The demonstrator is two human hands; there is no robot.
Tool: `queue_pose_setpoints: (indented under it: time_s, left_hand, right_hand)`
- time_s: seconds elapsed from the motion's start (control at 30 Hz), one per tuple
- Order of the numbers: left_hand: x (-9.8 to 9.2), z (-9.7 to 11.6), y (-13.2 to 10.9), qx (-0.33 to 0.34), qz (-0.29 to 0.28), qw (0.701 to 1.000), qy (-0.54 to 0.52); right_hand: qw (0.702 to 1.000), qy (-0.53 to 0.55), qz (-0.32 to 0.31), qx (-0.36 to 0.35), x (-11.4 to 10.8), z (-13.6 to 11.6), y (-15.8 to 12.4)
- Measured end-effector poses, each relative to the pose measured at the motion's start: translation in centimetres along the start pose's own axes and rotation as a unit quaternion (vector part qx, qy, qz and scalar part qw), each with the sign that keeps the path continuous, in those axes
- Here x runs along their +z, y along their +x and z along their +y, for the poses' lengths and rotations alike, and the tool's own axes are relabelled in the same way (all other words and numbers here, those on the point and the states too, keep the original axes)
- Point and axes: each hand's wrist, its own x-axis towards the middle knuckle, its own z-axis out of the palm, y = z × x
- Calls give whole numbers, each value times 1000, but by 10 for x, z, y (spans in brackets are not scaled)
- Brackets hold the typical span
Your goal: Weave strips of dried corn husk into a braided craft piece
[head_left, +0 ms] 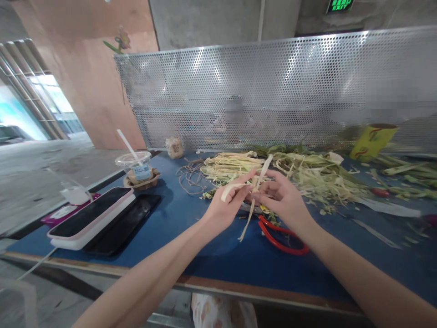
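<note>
Both hands meet in the middle, above the blue tabletop. My left hand is closed with fingertips pinching pale, flat plant strips that look like dried husk. My right hand has its fingers curled in against the same strips from the other side. One strip points up between the hands, another hangs down below them, and one loops over the left fingers. The crossing point is partly hidden by the fingertips. Just under my right hand lie red-handled scissors, their blades mostly covered.
Behind the hands lie a bundle of pale strips, brown cord and a heap of shredded leaves. Left are a lidded cup and phones. A knife-like blade lies right. A perforated metal screen closes the back.
</note>
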Motion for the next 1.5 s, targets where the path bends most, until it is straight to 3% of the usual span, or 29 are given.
queue_pose_setpoints:
  time_s: [0.2, 0.4, 0.57, 0.7, 0.97, 1.13, 1.3, 1.5]
  left_hand:
    - [3, 11, -2, -5, 24, 1000, -4]
    - [5, -3, 0, -27, -35, 993, -108]
    - [-4, -5, -2, 21, -33, 999, 1]
    - [-8, -2, 0, 16, -16, 1000, 9]
    - [-10, -4, 5, -93, -78, 987, -107]
    - [-11, -5, 4, -143, -70, 977, -140]
    - [-9, -2, 1, -132, -78, 979, -136]
    - [-10, -3, 1, -96, -91, 987, -90]
  right_hand:
    - [1000, -11, -24, 11, 1, -6, 0]
    - [995, -47, -56, 62, -1, -4, 0]
    - [999, 3, 1, 54, 0, 1, -1]
    - [997, 34, 5, 66, 1, 1, 0]
    - [995, 38, -40, 86, -5, 3, 4]
    - [996, -2, 4, 86, -5, -7, 1]
    - [997, 15, 37, 70, -4, -5, 1]
    - [985, 114, -34, 122, -2, 13, 3]
